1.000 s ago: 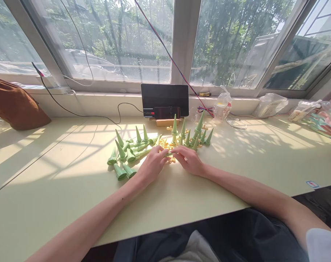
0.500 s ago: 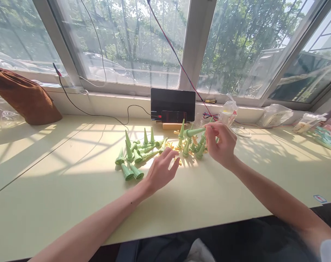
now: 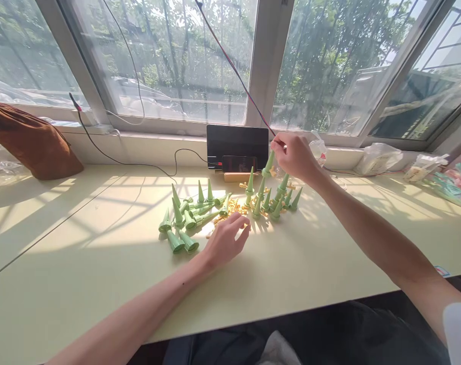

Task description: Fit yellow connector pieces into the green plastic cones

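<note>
My right hand [image 3: 294,156] is closed around the pointed tip of a green plastic spike [image 3: 267,166], which hangs upright over the back of the right-hand group. In that group stand several green cone spikes [image 3: 276,209], some with yellow cross-shaped pieces at their bases. My left hand [image 3: 227,235] rests on the table, fingers loosely curved and thumb apart, beside a pile of small yellow plastic pieces [image 3: 236,205]. Its fingers partly cover the pile. To its left are more green spikes [image 3: 188,220], some upright and some lying with their hollow ends showing.
Behind the spikes, a dark tablet [image 3: 236,139] and a phone [image 3: 238,163] lean on a wooden stand [image 3: 236,177]. A brown drawstring bag [image 3: 36,147] sits at far left. Clear plastic bags [image 3: 378,158] line the sill at right. Cables [image 3: 131,161] run along the back.
My right hand has moved up, left and away from me, turning the green spike from level to upright above the right-hand group. My left hand has barely moved.
</note>
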Motion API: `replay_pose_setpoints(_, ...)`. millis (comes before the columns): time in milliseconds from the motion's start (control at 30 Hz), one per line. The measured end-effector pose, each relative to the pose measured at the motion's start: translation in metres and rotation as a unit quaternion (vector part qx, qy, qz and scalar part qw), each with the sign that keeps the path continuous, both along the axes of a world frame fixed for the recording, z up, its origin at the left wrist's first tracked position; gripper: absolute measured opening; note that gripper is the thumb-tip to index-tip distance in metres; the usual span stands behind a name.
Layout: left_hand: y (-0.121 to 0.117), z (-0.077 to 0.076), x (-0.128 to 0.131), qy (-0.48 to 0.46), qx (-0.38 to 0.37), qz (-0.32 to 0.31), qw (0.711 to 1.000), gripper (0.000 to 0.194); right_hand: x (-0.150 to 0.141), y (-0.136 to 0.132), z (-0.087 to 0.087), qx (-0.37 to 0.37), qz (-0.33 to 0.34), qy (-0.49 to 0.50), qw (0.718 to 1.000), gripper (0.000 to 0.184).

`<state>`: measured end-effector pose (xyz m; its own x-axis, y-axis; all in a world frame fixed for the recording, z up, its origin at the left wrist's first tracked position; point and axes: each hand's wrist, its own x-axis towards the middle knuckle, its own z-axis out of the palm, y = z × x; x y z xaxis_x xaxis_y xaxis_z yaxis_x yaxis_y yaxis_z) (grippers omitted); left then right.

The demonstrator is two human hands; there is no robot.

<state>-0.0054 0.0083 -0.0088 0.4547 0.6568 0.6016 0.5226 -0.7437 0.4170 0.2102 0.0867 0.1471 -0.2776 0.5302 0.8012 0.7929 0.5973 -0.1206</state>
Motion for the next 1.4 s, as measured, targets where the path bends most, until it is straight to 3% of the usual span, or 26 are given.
replay_pose_setpoints(233, 0.0, -0.002, 0.001, 0.002, -0.011, -0.008, 1.0, 0.017, -0.002, 0.007, -0.01, -0.031, 0.002, -0.002, 1.0, 0.026)
replay_pose_setpoints(433, -0.001, -0.002, 0.001, 0.009, -0.017, -0.007, 1.0, 0.017, -0.003, 0.008, -0.002, -0.057, -0.029, -0.008, 0.998, 0.025)
replay_pose_setpoints(600, -0.001, -0.001, 0.001, 0.01, -0.024, -0.012, 1.0, 0.018, 0.0, 0.01, 0.004, -0.047, -0.011, -0.006, 0.999, 0.027)
replay_pose_setpoints(867, -0.001, -0.002, 0.0, 0.017, -0.027, -0.009, 0.999, 0.017, -0.009, 0.001, 0.014, -0.175, -0.069, -0.023, 0.982, 0.021)
replay_pose_setpoints(1133, -0.002, -0.001, 0.001, 0.023, -0.033, -0.01, 0.999, 0.017, -0.006, 0.004, -0.008, -0.247, -0.062, -0.064, 0.965, 0.026)
replay_pose_setpoints(1300, -0.002, -0.002, 0.001, 0.026, -0.033, -0.007, 0.999, 0.018, -0.006, 0.0, -0.014, -0.235, -0.054, -0.058, 0.969, 0.025)
replay_pose_setpoints(1400, -0.002, -0.001, 0.0, 0.024, -0.036, -0.005, 0.999, 0.017, -0.007, -0.01, -0.011, -0.185, -0.057, -0.027, 0.981, 0.012)
